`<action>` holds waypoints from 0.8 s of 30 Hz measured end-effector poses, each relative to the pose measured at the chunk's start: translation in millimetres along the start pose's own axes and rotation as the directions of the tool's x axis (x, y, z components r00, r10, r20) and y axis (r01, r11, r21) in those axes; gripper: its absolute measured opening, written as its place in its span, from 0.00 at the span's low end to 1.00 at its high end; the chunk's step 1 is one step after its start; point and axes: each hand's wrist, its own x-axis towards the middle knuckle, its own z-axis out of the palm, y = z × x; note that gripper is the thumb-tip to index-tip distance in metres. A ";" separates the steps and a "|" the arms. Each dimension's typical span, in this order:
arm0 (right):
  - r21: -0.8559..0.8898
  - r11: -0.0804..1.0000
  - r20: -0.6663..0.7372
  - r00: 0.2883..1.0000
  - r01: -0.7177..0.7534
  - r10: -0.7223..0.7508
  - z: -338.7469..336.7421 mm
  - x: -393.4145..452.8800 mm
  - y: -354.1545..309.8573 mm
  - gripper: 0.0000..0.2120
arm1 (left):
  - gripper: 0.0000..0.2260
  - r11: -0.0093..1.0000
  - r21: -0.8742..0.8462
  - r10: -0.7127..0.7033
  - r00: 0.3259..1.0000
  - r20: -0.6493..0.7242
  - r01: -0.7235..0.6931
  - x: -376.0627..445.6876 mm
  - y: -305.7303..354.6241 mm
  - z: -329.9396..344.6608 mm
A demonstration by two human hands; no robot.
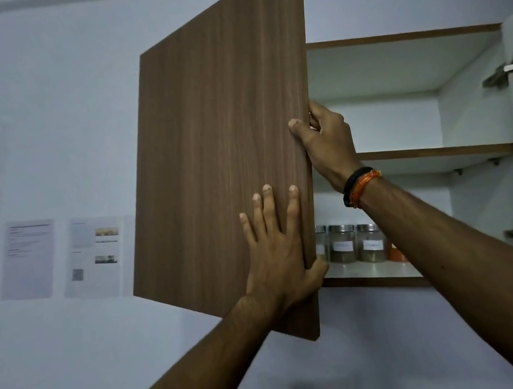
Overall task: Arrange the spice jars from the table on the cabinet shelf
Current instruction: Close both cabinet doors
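While the right hand (324, 141) has its grip curled around the door (226, 165) edge and the left hand (279, 252) lies flat against its face, spice jars (346, 243) stand on the lower shelf (375, 272); swinging it shut could pinch those fingers.

clear glass spice jars with steel lids and white labels (342, 244), upright in a row, on lower white cabinet shelf (375, 271)
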 end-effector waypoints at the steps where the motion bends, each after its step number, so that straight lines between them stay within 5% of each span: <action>1: -0.028 1.000 0.007 1.000 0.001 -0.001 -1.8 1.1 3.9 0.11 | 0.50 1.000 0.021 -0.004 1.000 -0.002 0.004 2.9 -0.1 6.1; 6: -0.292 0.956 0.012 1.000 0.028 -0.025 -3.3 9.4 27.3 0.18 | 0.49 0.996 0.091 -0.004 1.000 0.010 0.004 15.3 -4.0 36.7; 10: -0.579 0.803 0.039 0.989 0.138 -0.142 2.0 10.0 47.3 0.28 | 0.49 0.993 0.117 0.011 1.000 0.027 -0.014 24.0 -10.2 61.3; 24: -0.836 0.467 0.273 0.957 0.288 -0.100 9.4 22.9 142.5 0.28 | 0.50 0.977 0.196 0.066 0.990 0.124 -0.090 50.5 -39.5 121.3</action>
